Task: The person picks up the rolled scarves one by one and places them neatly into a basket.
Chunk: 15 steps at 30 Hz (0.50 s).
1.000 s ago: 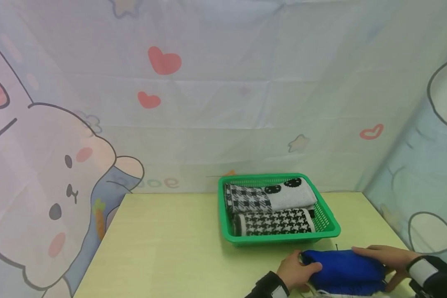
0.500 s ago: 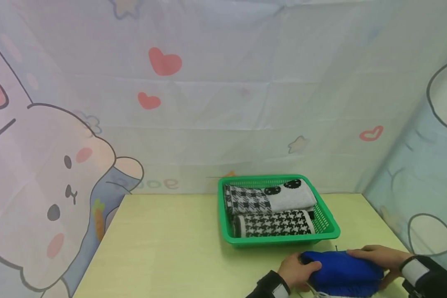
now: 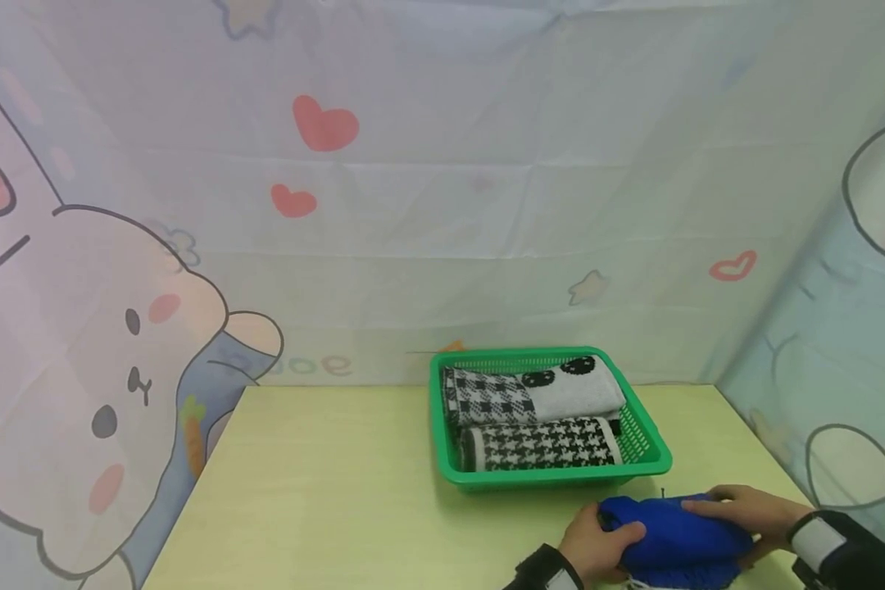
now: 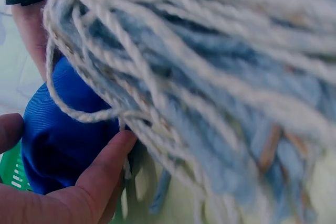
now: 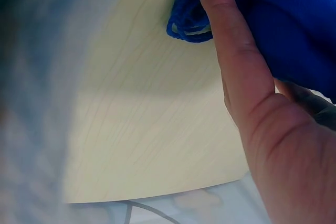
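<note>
A rolled or folded blue scarf [image 3: 678,537] with a blue fringe lies at the table's front right in the head view. My left hand [image 3: 593,545] grips its left end, the thumb on the near side. At the other end my right hand [image 3: 760,512] holds it, with fingers over the top and the thumb low by the fringe loops [image 5: 191,14] in the right wrist view. Cream and pale blue cords [image 4: 173,82] hang close to the left wrist camera, beside the blue scarf; what they belong to is mostly hidden.
Just behind the hands stands a green basket [image 3: 553,474]. Inside lie a black-and-white houndstooth roll [image 3: 549,445] and a folded checked cloth with panda-like patches [image 3: 571,393]. The pale wooden table [image 3: 324,492] ends at a printed backdrop [image 3: 413,205].
The right hand has shifted slightly left, inward along the blue scarf, and the roll looks a bit shorter and more bunched. The left hand has moved slightly right. Basket unchanged.
</note>
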Each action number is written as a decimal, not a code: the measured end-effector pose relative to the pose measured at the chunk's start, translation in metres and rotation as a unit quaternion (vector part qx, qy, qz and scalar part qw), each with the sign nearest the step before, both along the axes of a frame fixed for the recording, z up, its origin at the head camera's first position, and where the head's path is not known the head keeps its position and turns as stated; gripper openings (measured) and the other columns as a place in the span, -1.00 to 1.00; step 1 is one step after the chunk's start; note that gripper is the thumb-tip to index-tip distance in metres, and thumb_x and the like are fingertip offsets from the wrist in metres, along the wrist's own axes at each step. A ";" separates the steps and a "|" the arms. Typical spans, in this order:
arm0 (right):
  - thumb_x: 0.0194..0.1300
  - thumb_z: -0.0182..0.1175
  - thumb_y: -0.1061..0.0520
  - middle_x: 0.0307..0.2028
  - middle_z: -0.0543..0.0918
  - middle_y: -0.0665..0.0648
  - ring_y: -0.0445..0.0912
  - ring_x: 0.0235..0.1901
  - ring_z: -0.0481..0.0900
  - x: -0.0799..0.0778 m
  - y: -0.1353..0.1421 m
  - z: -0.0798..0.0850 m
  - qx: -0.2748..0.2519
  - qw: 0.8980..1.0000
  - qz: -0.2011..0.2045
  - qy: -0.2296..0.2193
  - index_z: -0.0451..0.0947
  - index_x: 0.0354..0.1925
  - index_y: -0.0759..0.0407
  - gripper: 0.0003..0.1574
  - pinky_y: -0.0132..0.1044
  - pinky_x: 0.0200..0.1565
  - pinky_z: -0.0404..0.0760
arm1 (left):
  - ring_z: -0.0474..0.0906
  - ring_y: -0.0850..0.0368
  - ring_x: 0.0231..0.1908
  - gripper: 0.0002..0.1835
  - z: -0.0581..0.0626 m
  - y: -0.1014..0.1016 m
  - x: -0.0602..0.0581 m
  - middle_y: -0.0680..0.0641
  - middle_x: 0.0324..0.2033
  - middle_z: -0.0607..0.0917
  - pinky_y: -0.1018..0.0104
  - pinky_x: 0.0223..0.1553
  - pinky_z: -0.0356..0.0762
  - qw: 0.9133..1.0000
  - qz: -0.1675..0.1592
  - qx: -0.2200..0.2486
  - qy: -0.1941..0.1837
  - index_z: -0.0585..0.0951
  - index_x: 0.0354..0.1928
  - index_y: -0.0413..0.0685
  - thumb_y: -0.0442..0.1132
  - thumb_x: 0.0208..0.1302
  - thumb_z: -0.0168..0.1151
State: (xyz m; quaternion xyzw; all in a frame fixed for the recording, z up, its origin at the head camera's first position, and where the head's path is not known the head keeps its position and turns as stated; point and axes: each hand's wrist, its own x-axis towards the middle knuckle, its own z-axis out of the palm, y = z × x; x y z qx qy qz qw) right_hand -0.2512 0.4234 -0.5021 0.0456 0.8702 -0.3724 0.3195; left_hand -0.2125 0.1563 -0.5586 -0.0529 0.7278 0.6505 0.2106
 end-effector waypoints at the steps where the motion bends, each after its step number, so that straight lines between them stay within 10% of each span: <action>1: 0.58 0.17 -0.27 0.13 0.33 0.79 0.57 0.14 0.47 0.000 0.000 0.000 -0.001 1.000 -0.002 0.001 0.05 0.30 0.84 0.16 0.25 0.01 0.80 | 0.64 -0.40 0.07 -0.36 -0.001 0.001 -0.001 -0.30 0.09 0.63 -0.36 0.05 0.71 1.000 0.004 0.015 -0.012 0.54 0.29 -0.23 -0.02 0.34 0.52; 15: 0.59 0.19 -0.22 0.20 0.26 0.82 0.49 0.11 0.54 0.003 0.005 0.002 -0.047 0.998 -0.011 0.028 0.14 0.33 0.78 0.07 0.23 0.00 0.80 | 0.72 -0.42 -0.10 -0.41 -0.004 0.007 0.003 -0.34 0.03 0.53 -0.35 -0.07 0.77 0.990 0.044 0.123 -0.045 0.41 0.29 -0.11 -0.13 0.38 0.50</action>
